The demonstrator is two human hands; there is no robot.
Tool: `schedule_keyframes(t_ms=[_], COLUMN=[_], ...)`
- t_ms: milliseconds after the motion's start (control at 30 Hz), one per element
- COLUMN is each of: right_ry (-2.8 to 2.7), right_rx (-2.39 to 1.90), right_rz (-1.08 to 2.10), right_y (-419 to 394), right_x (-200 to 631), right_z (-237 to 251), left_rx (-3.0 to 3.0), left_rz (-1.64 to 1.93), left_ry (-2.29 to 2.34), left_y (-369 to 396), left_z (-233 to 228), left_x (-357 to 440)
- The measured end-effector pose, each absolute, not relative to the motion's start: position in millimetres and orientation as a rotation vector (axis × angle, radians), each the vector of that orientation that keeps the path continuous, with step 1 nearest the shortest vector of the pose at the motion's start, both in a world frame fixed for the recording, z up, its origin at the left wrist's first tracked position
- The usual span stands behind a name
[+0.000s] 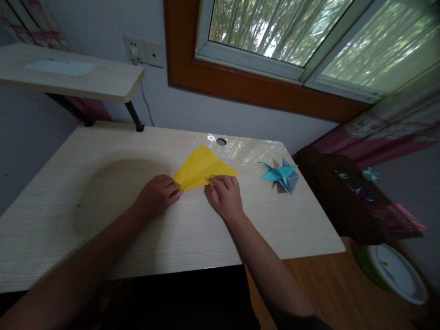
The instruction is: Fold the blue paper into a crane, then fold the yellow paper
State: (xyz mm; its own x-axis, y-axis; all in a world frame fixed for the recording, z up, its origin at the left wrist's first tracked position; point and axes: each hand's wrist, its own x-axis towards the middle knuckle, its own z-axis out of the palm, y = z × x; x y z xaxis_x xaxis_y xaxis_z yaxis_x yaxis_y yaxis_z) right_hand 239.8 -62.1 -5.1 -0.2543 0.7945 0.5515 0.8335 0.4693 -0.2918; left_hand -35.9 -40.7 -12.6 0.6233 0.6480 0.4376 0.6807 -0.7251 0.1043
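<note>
Two hands press a folded yellow paper point(202, 168) flat on the pale wooden desk point(103, 215): the left hand point(157, 195) pins its near-left corner with curled fingers, the right hand point(225, 196) pinches the lower edge. A crease seems underway; sharpening it calls for steady pressure. Blue origami cranes point(282, 175) sit apart.

No readable text, label, brand or number shows anywhere.

Both hands press a folded yellow paper sheet point(202, 167) on the pale wooden desk point(103, 183): left hand point(157, 195) at its left corner, right hand point(225, 196) on its lower edge.
</note>
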Motion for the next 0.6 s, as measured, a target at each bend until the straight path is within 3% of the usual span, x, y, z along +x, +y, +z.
schedule_keyframes(t_ms=[600], right_ry=[-2.190], right_rx=[-1.146], right_rz=[0.020], right_y=[-65.8], right_x=[239.4], right_z=[-6.6], left_rx=[-2.939], left_rz=[-1.034], left_ry=[-1.516], left_y=[-39.9], left_z=[-16.9], left_x=[-39.2])
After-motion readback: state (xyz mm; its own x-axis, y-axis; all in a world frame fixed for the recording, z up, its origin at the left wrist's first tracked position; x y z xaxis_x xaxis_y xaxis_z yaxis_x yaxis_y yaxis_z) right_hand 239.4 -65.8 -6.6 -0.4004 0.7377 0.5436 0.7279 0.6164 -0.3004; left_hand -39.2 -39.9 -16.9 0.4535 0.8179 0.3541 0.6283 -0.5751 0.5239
